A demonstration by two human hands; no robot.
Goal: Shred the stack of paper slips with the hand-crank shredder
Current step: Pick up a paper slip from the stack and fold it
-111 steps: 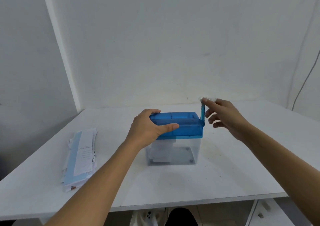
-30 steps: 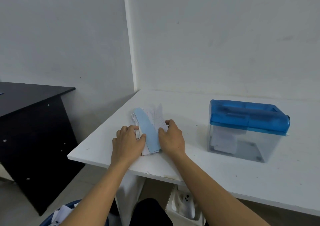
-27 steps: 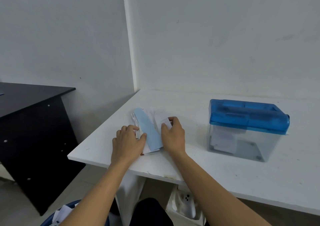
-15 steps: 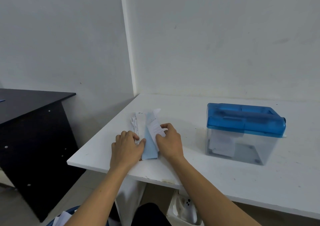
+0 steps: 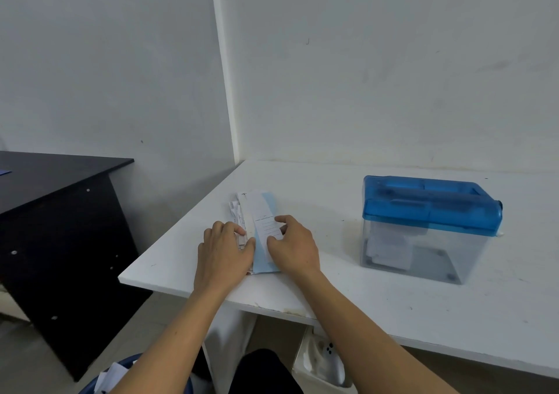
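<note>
Head view: a loose stack of thin paper slips (image 5: 257, 209), white printed ones over a pale blue strip, lies near the front left corner of the matte white bench (image 5: 332, 194). The left hand (image 5: 223, 251) rests palm-down on the stack's left side, fingers relaxed. The right hand (image 5: 295, 247) pinches the top white slip between thumb and fingers. Well apart, further right along the bench, stands the hand-crank shredder (image 5: 429, 206), a translucent blue lid on a clear plastic box holding pale scraps. Its crank is hard to make out.
</note>
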